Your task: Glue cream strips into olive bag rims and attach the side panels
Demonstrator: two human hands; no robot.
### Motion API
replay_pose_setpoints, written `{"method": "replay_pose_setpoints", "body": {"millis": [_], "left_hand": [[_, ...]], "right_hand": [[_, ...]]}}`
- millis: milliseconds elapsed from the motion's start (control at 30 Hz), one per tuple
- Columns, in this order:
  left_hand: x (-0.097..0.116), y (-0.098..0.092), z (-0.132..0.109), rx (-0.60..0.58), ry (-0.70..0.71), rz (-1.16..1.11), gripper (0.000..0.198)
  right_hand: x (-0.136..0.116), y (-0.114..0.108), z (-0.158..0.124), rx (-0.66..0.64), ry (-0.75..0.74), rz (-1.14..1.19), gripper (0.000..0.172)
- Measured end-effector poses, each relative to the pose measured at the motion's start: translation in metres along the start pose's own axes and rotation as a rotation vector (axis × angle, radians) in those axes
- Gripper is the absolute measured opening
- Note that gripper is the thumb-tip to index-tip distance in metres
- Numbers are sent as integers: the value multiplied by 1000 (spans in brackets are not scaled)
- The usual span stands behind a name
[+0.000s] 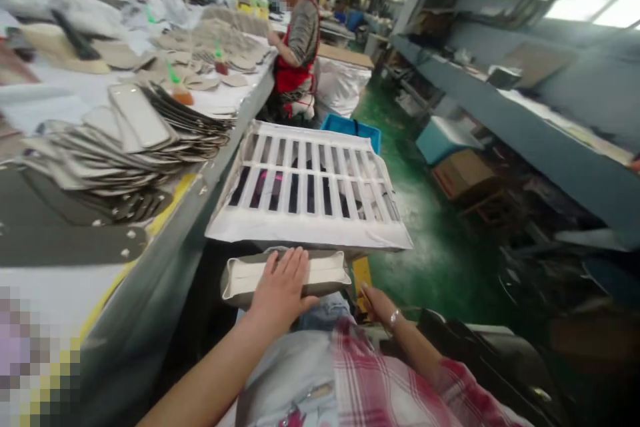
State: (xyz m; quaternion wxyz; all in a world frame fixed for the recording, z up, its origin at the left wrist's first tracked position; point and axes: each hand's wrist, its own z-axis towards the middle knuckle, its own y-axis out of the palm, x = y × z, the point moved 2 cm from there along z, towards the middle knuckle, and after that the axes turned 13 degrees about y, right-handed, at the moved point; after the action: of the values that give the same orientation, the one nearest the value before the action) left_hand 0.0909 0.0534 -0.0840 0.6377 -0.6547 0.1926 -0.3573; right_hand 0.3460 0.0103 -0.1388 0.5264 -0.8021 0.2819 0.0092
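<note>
My left hand point(287, 280) lies flat, fingers stretched, on a long cream-coloured piece point(327, 269) with raised edges and grey sides, which looks like the bottom of a fabric bag. This piece rests over my lap, just in front of my body. Lower right, my right hand point(379, 303) is closed beside a yellow object point(363, 275). Whatever is in its fingers, if anything, is too blurred to name. Directly ahead stands a white slatted crate point(305, 230), with dark and pink things visible through its slats.
On the left, a long worktable point(75, 240) carries a stack of grey-beige panels point(125, 160) and small bottles with green tips point(180, 90). A co-worker point(300, 40) in a red apron works farther along it. Behind the crate is a blue bin point(353, 128); cardboard boxes point(463, 173) stand at right.
</note>
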Motion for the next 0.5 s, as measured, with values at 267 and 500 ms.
{"method": "replay_pose_setpoints", "body": {"millis": [267, 500], "left_hand": [[14, -3, 35, -179, 50, -29, 87], [-11, -9, 98, -539, 250, -531, 94]], "right_hand": [[-2, -32, 61, -39, -60, 254, 50], [-41, -52, 65, -95, -225, 13, 41]]}}
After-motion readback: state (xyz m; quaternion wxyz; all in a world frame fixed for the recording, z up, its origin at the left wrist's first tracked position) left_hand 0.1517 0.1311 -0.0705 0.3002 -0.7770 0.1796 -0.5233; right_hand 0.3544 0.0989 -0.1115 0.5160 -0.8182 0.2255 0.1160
